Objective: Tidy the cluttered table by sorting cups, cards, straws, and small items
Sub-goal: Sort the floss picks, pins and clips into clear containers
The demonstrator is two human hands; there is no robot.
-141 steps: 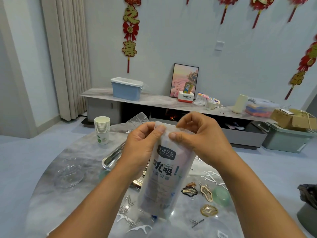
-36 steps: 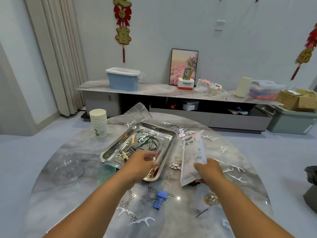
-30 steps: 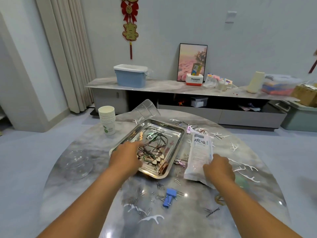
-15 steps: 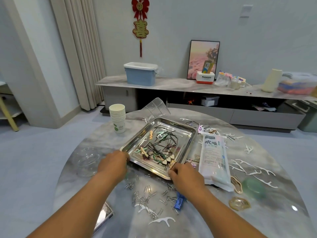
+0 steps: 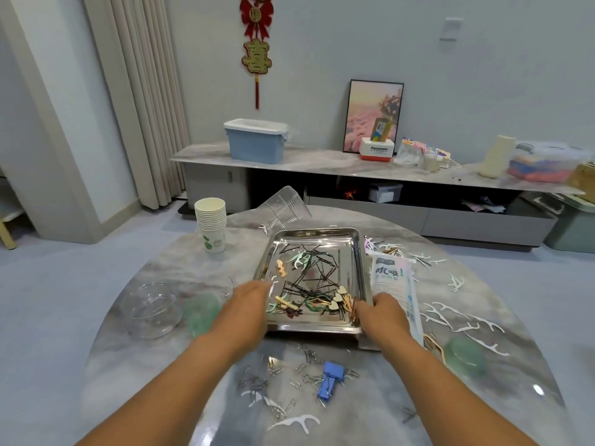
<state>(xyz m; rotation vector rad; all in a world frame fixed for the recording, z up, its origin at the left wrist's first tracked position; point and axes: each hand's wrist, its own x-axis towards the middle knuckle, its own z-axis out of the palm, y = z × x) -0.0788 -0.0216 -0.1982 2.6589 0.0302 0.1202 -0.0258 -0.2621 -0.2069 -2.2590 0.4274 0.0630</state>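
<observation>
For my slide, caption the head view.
Both hands grip the tray of clips on the cluttered table.

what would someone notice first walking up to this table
The shiny metal tray at the table's middle, holding a tangle of dark hairpins and wooden hearts, with the left hand and right hand at its near corners. Next, the white straw packet lying along the tray's right side. Then the blue binder clip among scattered paper clips in front, and the stack of paper cups at far left.
</observation>
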